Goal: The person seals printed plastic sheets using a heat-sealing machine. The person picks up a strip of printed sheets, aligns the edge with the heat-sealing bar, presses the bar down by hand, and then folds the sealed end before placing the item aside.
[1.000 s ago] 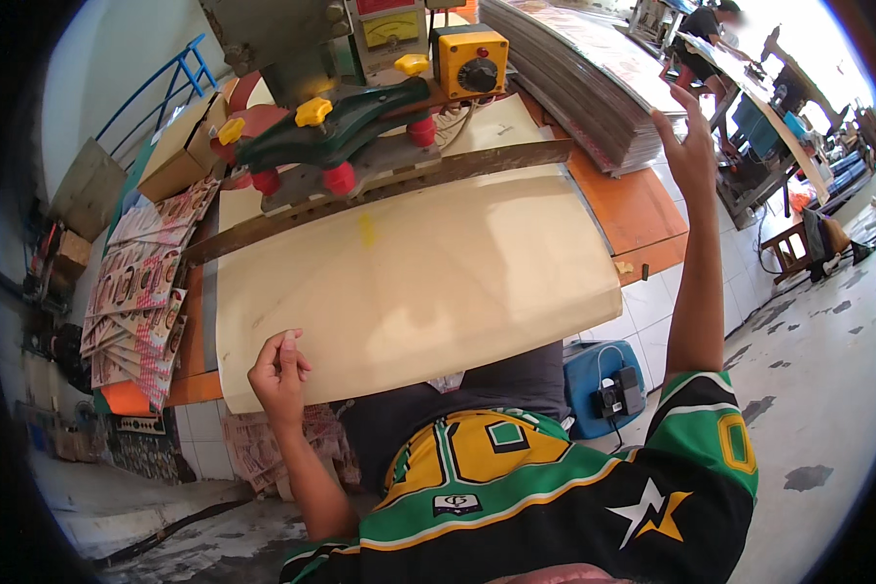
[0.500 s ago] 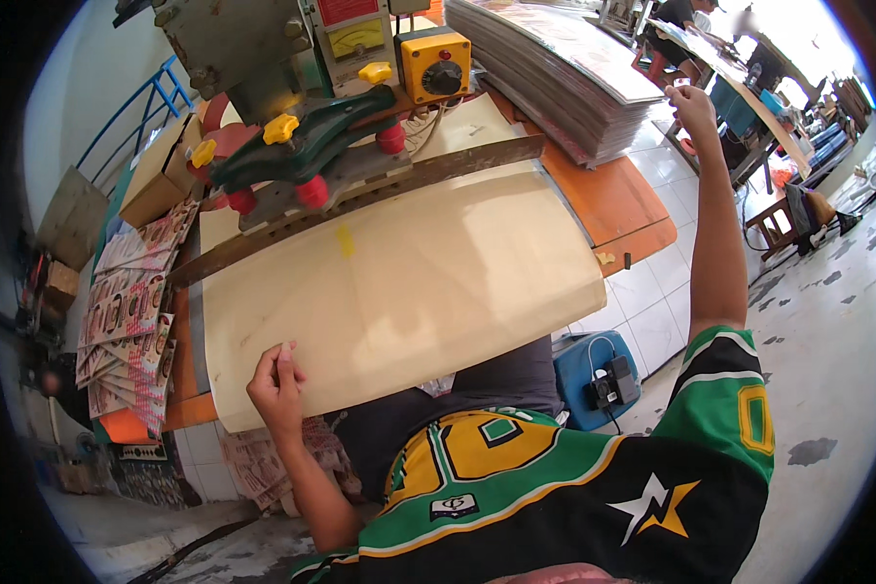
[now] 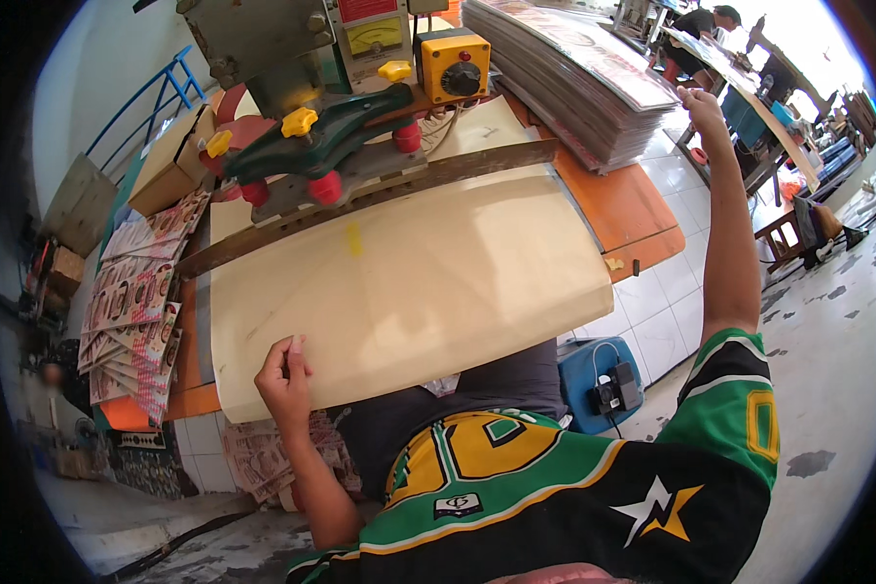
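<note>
A wide beige sheet lies over the orange work table, its front edge hanging over my lap. My left hand is at the sheet's front left part, thumb and fingers pinched together. Whatever it may hold is too small to make out. My right arm is stretched up and away. At its end my right hand is closed beside the near right corner of a tall stack of printed sheets. Whether it grips a corner there I cannot tell. Behind the beige sheet runs a long metal bar of a press.
The press carries a dark green bracket with yellow knobs and a yellow control box. Printed pouches lie piled at the left, near a cardboard box. A blue container with plugs stands right of my legs. Someone bends over a far table.
The whole scene has slid slightly to the right in the picture. Both hands stay in nearly the same places, still closed, and the beige sheet lies as before.
</note>
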Motion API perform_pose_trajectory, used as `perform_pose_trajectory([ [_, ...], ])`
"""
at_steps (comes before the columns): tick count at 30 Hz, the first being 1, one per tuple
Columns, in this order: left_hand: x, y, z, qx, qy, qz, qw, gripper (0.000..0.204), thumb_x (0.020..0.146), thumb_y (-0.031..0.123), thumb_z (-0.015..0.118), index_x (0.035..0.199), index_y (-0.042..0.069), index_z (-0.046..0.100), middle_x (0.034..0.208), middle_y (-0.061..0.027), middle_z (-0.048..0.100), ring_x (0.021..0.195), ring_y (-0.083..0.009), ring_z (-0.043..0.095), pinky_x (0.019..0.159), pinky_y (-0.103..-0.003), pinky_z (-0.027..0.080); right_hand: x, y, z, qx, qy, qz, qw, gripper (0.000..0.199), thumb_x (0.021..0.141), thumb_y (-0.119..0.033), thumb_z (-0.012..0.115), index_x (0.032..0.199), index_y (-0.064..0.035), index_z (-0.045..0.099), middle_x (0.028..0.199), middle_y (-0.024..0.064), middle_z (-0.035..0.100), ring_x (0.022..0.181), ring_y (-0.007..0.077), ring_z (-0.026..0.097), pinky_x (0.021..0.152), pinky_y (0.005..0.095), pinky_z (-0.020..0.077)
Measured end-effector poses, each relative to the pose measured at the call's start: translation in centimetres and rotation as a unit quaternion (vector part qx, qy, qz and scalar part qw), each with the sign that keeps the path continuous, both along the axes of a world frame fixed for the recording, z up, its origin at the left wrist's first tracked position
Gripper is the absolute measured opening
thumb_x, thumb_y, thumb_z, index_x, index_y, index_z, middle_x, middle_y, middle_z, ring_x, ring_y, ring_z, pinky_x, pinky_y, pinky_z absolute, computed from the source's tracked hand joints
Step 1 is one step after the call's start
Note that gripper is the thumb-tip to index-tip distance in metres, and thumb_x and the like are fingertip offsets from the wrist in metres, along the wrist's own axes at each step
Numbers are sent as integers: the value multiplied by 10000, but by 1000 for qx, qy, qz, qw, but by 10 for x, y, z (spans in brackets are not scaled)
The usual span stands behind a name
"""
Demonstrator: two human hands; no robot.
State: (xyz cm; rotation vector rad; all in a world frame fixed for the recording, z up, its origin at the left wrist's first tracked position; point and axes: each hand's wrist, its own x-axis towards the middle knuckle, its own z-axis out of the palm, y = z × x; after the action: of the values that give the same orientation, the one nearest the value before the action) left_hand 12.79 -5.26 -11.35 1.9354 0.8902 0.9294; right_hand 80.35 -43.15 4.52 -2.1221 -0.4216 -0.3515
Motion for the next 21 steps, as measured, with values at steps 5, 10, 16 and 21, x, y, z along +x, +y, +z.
perform_pose_trajectory([
  [5, -1, 0, 1, 6, 5, 2, 1000, 238, 1046, 177, 627, 1041, -36, 734, 699, -20, 616, 605, -81, 550, 565, -254, 432, -4, 24, 13, 72, -41, -20, 996, 405, 1051, -430, 594, 898, -59, 647, 720, -23, 585, 612, 84, 505, 560, 270, 411],
  [10, 0, -1, 0, 2, -11, -2, 1000, 240, 1042, 186, 635, 1039, -31, 736, 708, -19, 622, 605, -81, 555, 567, -250, 435, -16, 24, 20, 194, 45, 75, 977, 419, 1065, -342, 561, 1135, 59, 658, 962, 119, 702, 815, 172, 657, 731, 321, 545],
  [16, 5, -4, 3, 14, -8, 4, 1000, 233, 1042, 182, 635, 1032, -29, 735, 693, -6, 599, 599, -73, 537, 556, -248, 418, -67, 0, 15, 377, 197, 139, 894, 369, 1099, -251, 518, 1266, 74, 563, 1213, 186, 661, 1085, 248, 675, 919, 361, 589],
  [21, 2, -2, 0, 22, 0, 9, 1000, 227, 1040, 179, 641, 1029, -30, 731, 681, 18, 558, 603, -55, 502, 546, -241, 394, -96, 1, 8, 410, 266, 173, 855, 245, 1104, -184, 490, 1126, 57, 530, 1114, 213, 615, 1061, 295, 684, 945, 403, 644],
])
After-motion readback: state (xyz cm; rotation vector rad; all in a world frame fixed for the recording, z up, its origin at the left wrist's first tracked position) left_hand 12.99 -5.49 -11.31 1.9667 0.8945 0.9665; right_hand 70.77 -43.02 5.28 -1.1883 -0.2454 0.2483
